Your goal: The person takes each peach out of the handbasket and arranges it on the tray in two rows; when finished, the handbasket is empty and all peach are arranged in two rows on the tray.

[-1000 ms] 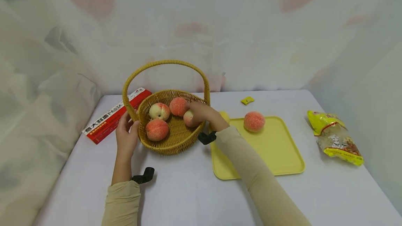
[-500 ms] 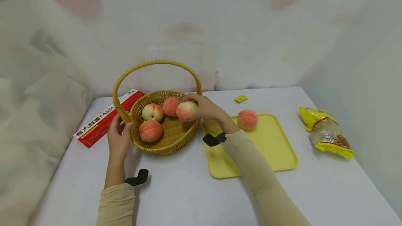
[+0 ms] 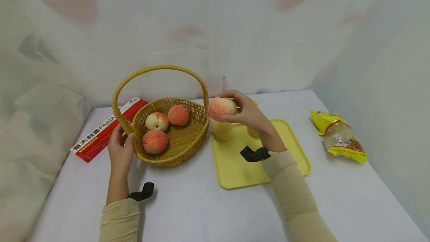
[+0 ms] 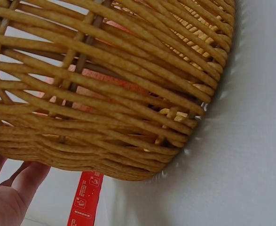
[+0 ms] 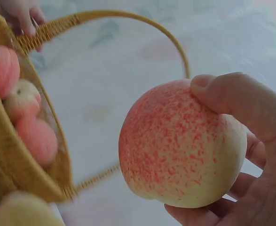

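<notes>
My right hand (image 3: 250,114) pinches a pink-and-cream peach (image 5: 180,146) between thumb and fingers, held up above the back left of the yellow tray (image 3: 231,171). The wicker basket (image 3: 188,141) stands to its left, with a tall arched handle. Inside it lie a cream-and-pink peach (image 3: 156,121) and two redder peaches, one at the back (image 3: 178,115) and one at the front left (image 3: 155,141). My left hand (image 3: 120,150) holds the basket's left side where the handle meets the rim. A pale yellow peach (image 3: 221,130) sits on the tray's back left corner.
Another peach (image 3: 252,132) on the tray is mostly hidden by my right wrist. A red pasta box (image 3: 100,133) lies behind and left of the basket. On the right rests a yellow-ended food bag (image 3: 340,137). A small yellow packet (image 3: 255,102) barely shows behind my right hand.
My right hand has lifted the peach out of the basket and carried it right, over the tray. My left hand stays at the basket. The head view has shifted rightward.
</notes>
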A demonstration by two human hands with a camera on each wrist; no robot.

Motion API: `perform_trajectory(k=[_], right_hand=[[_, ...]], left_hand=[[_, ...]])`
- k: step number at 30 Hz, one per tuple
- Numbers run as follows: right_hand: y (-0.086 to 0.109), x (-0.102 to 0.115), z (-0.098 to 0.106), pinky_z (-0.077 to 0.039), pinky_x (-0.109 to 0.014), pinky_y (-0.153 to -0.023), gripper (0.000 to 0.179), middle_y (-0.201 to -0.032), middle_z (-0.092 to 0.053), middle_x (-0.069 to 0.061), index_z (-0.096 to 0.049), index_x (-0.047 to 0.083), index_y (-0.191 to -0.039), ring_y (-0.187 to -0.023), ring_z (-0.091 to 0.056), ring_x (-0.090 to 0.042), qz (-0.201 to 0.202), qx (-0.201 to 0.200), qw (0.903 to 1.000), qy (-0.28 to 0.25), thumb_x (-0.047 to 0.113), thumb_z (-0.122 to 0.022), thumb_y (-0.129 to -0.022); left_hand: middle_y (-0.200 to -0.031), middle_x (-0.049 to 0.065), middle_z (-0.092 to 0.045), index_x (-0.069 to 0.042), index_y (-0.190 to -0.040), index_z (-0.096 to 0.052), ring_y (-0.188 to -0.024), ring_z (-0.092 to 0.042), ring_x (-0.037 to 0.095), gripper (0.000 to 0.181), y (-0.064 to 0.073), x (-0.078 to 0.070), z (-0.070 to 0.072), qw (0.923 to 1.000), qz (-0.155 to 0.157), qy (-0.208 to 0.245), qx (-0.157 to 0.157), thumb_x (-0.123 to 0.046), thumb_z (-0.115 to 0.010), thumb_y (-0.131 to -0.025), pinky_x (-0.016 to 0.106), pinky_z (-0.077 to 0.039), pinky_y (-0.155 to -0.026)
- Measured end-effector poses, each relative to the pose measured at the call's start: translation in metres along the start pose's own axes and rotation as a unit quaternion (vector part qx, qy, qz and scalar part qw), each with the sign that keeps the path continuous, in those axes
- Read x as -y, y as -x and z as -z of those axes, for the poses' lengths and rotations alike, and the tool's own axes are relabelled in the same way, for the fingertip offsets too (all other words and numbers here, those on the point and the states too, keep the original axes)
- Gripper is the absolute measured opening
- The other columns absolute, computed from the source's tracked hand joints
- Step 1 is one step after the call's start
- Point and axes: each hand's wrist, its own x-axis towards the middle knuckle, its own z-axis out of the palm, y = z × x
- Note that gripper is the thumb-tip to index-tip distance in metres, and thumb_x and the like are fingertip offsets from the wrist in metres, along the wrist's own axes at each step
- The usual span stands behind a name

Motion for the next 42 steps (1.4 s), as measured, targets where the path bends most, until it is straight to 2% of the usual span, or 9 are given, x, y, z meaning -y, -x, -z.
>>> perform_trajectory(k=[3, 7, 13, 19, 25, 30, 37, 42], right_hand=[[0.017, -0.006, 0.022, -0.053, -0.03, -0.078, 0.055, -0.128, -0.047, -0.01, -0.049, 0.004, -0.127, -0.103, -0.052, -0.025, 0.007, -0.027, 0.9995, -0.013, -0.002, -0.071, -0.076], [0.041, -0.019, 0.049, -0.052, -0.027, -0.08, 0.056, -0.127, -0.048, -0.01, -0.048, 0.004, -0.128, -0.1, -0.053, -0.024, -0.012, -0.066, 0.9977, -0.011, 0.0, -0.071, -0.077], [0.073, -0.039, 0.084, -0.052, -0.024, -0.077, 0.053, -0.125, -0.048, -0.009, -0.046, 0.003, -0.129, -0.1, -0.052, -0.021, -0.032, -0.108, 0.9936, 0.014, -0.002, -0.067, -0.081], [0.096, -0.055, 0.108, -0.049, -0.019, -0.079, 0.052, -0.127, -0.047, -0.008, -0.045, 0.003, -0.131, -0.105, -0.05, -0.016, -0.057, -0.15, 0.9857, 0.053, 0.001, -0.066, -0.083], [0.108, -0.079, 0.121, -0.046, -0.015, -0.081, 0.051, -0.129, -0.045, -0.008, -0.045, 0.004, -0.13, -0.106, -0.048, -0.01, -0.106, -0.19, 0.9729, 0.076, 0.01, -0.067, -0.084], [0.111, -0.099, 0.128, -0.045, -0.014, -0.079, 0.054, -0.132, -0.043, -0.012, -0.042, 0.004, -0.132, -0.102, -0.05, -0.007, -0.142, -0.196, 0.9664, 0.087, 0.016, -0.066, -0.085], [0.112, -0.102, 0.128, -0.041, -0.012, -0.081, 0.059, -0.136, -0.037, -0.019, -0.036, -0.002, -0.134, -0.103, -0.046, -0.013, -0.177, -0.201, 0.9604, 0.076, 0.014, -0.065, -0.086], [0.111, -0.112, 0.132, -0.039, -0.019, -0.088, 0.06, -0.138, -0.036, -0.018, -0.036, 0.0, -0.135, -0.107, -0.044, -0.016, -0.186, -0.21, 0.9554, 0.092, 0.015, -0.066, -0.085]], left_hand=[[-0.14, 0.002, -0.043, -0.028, -0.139, -0.038, -0.127, -0.042, 0.024, 0.05, 0.0, 0.001, 0.002, 1.0, 0.001, 0.001, 0.0, -0.009, -0.048, -0.095, 0.035, -0.038, -0.102], [-0.141, 0.0, -0.042, -0.032, -0.14, -0.037, -0.128, -0.041, 0.022, 0.05, -0.001, 0.0, 0.004, 0.9999, 0.007, -0.01, 0.003, -0.011, -0.048, -0.095, 0.035, -0.038, -0.102], [-0.141, 0.001, -0.041, -0.032, -0.14, -0.037, -0.128, -0.041, 0.022, 0.05, -0.003, -0.001, 0.002, 0.9999, 0.006, -0.013, 0.005, -0.011, -0.048, -0.095, 0.037, -0.038, -0.102], [-0.14, -0.002, -0.042, -0.033, -0.14, -0.036, -0.128, -0.041, 0.022, 0.051, -0.002, 0.0, 0.002, 0.9999, 0.004, -0.014, 0.004, -0.011, -0.048, -0.095, 0.036, -0.039, -0.101], [-0.142, -0.002, -0.04, -0.032, -0.14, -0.035, -0.129, -0.039, 0.023, 0.052, -0.001, -0.001, 0.002, 0.9998, 0.017, -0.009, 0.004, -0.01, -0.048, -0.095, 0.036, -0.038, -0.102], [-0.142, -0.001, -0.041, -0.031, -0.141, -0.035, -0.129, -0.039, 0.023, 0.052, 0.0, -0.001, 0.003, 0.9998, 0.012, -0.01, 0.009, -0.009, -0.048, -0.095, 0.036, -0.038, -0.101], [-0.139, -0.002, -0.043, -0.032, -0.14, -0.036, -0.127, -0.042, 0.022, 0.052, 0.0, 0.003, 0.002, 0.9997, -0.003, -0.022, 0.013, -0.01, -0.049, -0.095, 0.034, -0.04, -0.1], [-0.139, -0.002, -0.043, -0.032, -0.14, -0.036, -0.126, -0.043, 0.022, 0.052, 0.0, 0.003, 0.001, 0.9995, -0.007, -0.027, 0.011, -0.009, -0.049, -0.094, 0.034, -0.04, -0.1]])
